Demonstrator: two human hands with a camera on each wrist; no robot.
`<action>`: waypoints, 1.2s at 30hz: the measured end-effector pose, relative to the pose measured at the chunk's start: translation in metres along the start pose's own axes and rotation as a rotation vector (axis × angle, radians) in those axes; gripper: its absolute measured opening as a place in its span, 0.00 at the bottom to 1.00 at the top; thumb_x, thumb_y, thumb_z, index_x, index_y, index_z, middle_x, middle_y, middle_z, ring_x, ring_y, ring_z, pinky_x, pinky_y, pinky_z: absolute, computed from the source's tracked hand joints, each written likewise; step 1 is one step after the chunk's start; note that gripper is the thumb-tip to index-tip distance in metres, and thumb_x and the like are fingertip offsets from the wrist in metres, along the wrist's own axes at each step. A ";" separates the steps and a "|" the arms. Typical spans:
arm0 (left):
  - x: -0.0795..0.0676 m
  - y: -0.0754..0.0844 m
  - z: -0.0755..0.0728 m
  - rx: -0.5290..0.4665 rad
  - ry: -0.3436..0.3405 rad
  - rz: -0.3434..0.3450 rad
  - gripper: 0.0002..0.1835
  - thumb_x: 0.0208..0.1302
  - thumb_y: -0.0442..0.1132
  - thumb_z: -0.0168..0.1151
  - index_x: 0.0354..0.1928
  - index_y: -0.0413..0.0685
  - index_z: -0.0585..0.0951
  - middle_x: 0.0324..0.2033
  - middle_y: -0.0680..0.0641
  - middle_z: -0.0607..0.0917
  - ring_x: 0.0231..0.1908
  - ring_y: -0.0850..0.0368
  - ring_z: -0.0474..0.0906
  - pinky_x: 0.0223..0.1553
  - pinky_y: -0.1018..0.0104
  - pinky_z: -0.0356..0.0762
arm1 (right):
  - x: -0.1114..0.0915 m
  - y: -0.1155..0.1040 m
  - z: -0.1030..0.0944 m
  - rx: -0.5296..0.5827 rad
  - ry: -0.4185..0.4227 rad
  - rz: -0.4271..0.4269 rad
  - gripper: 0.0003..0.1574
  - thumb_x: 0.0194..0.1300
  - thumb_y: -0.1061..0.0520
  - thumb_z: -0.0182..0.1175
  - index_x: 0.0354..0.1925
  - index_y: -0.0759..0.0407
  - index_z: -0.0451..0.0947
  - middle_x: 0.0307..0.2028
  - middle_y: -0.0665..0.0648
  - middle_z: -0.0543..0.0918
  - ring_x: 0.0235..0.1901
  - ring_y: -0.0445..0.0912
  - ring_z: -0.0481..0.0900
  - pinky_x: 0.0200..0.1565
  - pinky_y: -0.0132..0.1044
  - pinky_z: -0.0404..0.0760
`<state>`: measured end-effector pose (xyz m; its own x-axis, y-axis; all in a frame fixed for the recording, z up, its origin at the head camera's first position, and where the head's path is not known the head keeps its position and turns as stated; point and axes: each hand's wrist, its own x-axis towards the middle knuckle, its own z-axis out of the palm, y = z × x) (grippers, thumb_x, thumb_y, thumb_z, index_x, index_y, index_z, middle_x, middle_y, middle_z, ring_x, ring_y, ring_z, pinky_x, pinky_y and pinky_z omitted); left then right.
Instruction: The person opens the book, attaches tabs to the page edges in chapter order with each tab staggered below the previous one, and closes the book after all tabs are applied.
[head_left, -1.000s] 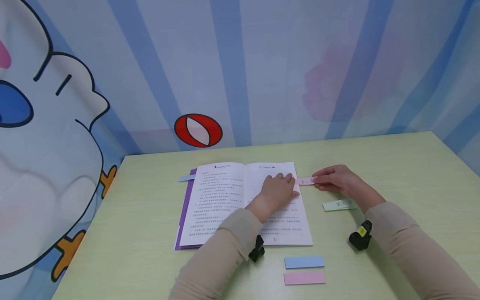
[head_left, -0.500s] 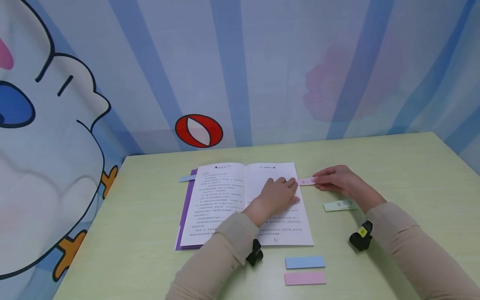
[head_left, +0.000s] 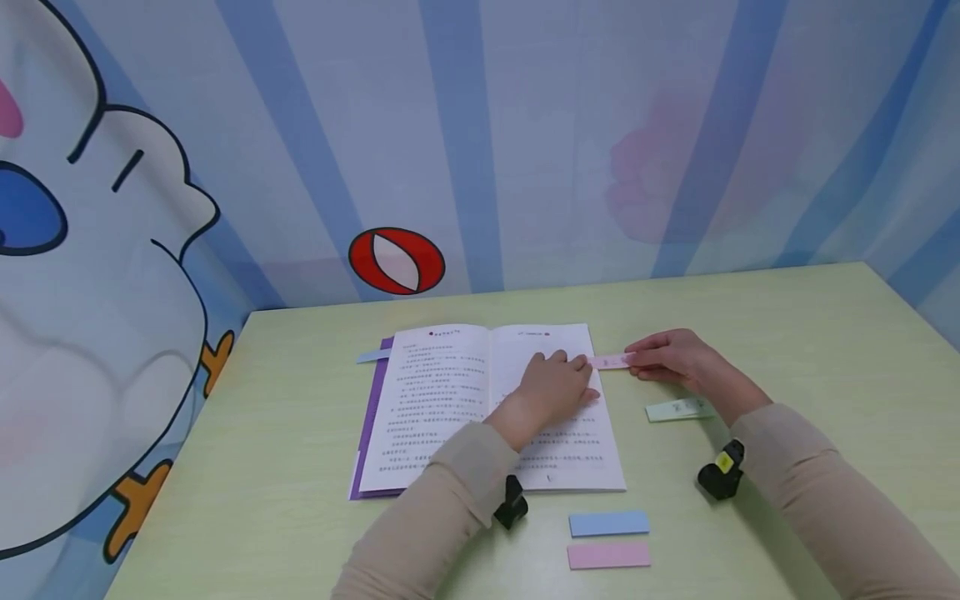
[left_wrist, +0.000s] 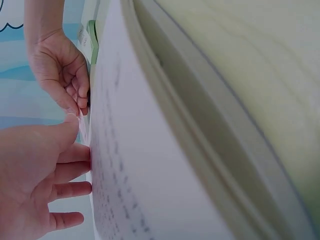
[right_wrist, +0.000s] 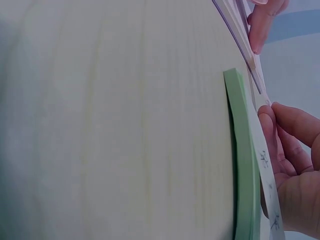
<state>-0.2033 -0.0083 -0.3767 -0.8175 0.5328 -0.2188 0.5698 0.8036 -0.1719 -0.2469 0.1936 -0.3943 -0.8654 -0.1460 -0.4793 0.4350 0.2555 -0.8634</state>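
Note:
An open book (head_left: 442,400) with printed pages lies on the table. My left hand (head_left: 551,387) rests on its right page, fingers extended to the outer edge; the left wrist view shows the fingers (left_wrist: 72,171) fairly straight against the paper. Beyond that edge my right hand (head_left: 671,360) pinches the outer end of a pink sticky-note strip (head_left: 611,362) between thumb and fingertips. The strip's inner end meets the page edge by my left fingertips. Below the right hand lies a green sticky-note pad (head_left: 675,410), its printed top strip lifting from the green layers (right_wrist: 242,150).
A blue pad (head_left: 609,523) and a pink pad (head_left: 609,556) lie in front of the book. From its left side sticks a blue strip (head_left: 372,356), beside the purple cover (head_left: 367,450). A patterned curtain (head_left: 525,167) stands behind the table.
My left hand has shifted slightly toward me on the right page, fingers still by the edge. My right hand keeps its pinch on the pink strip, almost motionless.

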 end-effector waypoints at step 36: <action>-0.015 -0.006 -0.006 -0.048 -0.001 0.035 0.31 0.70 0.58 0.41 0.71 0.56 0.57 0.69 0.53 0.60 0.65 0.56 0.60 0.59 0.57 0.64 | -0.009 -0.004 -0.012 0.063 -0.048 -0.014 0.33 0.65 0.61 0.56 0.63 0.75 0.59 0.28 0.50 0.83 0.29 0.40 0.83 0.38 0.33 0.81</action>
<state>-0.1947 -0.0195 -0.3663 -0.7972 0.5602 -0.2250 0.5929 0.7966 -0.1175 -0.2440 0.2053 -0.3847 -0.8594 -0.1951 -0.4725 0.4388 0.1927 -0.8777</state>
